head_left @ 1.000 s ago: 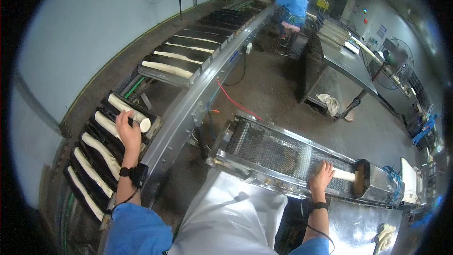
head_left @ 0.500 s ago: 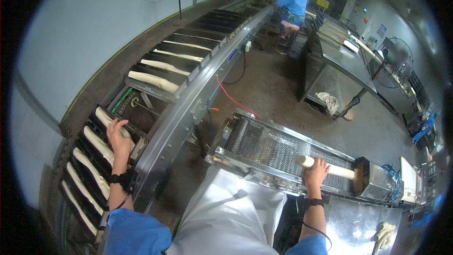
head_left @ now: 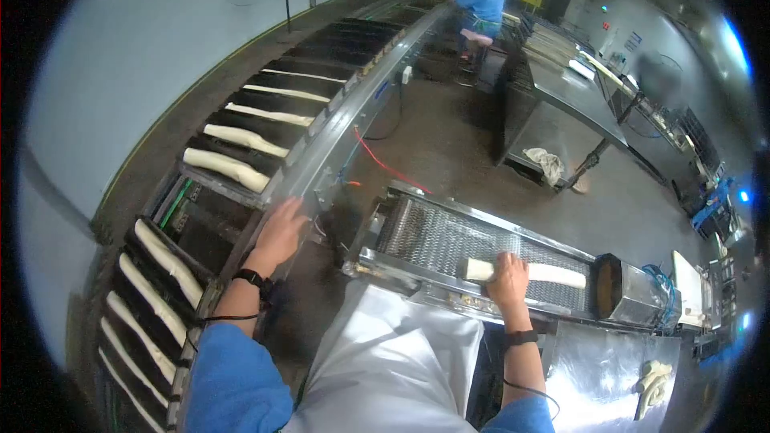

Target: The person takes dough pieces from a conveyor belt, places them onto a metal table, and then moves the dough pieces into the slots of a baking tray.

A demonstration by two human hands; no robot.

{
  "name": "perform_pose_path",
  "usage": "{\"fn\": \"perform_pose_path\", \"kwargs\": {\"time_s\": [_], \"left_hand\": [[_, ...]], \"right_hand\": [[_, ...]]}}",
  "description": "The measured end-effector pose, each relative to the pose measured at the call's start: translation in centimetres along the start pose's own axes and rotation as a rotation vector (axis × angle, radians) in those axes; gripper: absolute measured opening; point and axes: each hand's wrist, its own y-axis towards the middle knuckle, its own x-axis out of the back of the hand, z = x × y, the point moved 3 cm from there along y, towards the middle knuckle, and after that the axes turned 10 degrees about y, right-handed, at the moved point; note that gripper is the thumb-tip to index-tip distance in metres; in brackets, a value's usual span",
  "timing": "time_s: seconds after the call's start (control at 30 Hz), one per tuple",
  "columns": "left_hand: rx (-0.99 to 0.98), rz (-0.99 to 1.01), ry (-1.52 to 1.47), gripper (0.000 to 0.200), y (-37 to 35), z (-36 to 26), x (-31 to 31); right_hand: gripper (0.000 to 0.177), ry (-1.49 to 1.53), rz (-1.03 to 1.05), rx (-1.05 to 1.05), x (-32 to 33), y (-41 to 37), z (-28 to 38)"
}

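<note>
My right hand (head_left: 508, 281) is wrapped over a pale dough roll (head_left: 557, 275) that lies along the mesh belt (head_left: 441, 238). Over the metal side rail of the tray conveyor (head_left: 325, 144) is my left hand (head_left: 281, 232), its fingers apart and slightly blurred, with nothing in it. Long dough strips lie in dark trays on that conveyor, the closest one (head_left: 168, 261) to the left of my left wrist. Another thick strip (head_left: 227, 169) rests in a tray beyond the gap.
A person in blue (head_left: 483, 2) stands by the far end of the conveyor. Metal table (head_left: 573, 100) at the upper right holds stacked items. Dough scraps (head_left: 654, 389) lie on the steel surface at lower right. A metal outlet (head_left: 646, 305) stands at the belt's right end.
My left hand has left the dough strip in the tray and moved right, over the rail. My right hand has moved left with the roll, now clear of the outlet. The trays have shifted.
</note>
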Motion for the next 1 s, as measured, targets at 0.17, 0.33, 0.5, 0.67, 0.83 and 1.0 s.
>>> {"fn": "perform_pose_path", "kwargs": {"time_s": [0.17,0.33,0.5,0.67,0.83,1.0], "left_hand": [[0.072,0.060,-0.073,0.025,4.0,0.8,-2.6],[0.155,0.073,-0.064,0.025,6.8,1.0,-4.1],[0.079,0.018,-0.028,0.027,8.6,2.1,-6.4],[0.112,0.186,0.047,0.029,10.7,0.1,-5.1],[0.036,0.156,0.044,0.029,10.2,1.0,-6.9],[0.062,0.163,0.058,0.027,10.3,0.9,-6.9]], "right_hand": [[0.047,0.905,-0.100,-0.358,5.3,-5.2,-2.3],[0.041,1.760,-0.843,-0.502,10.0,-16.0,-7.3],[0.039,1.644,-1.355,-0.737,8.3,-30.6,-13.6],[0.021,0.979,-1.229,-0.980,7.6,-34.7,-11.3],[0.027,0.800,-1.164,-0.971,6.4,-31.6,-13.5],[0.026,0.855,-1.090,-0.793,5.3,-25.9,-20.2]]}}
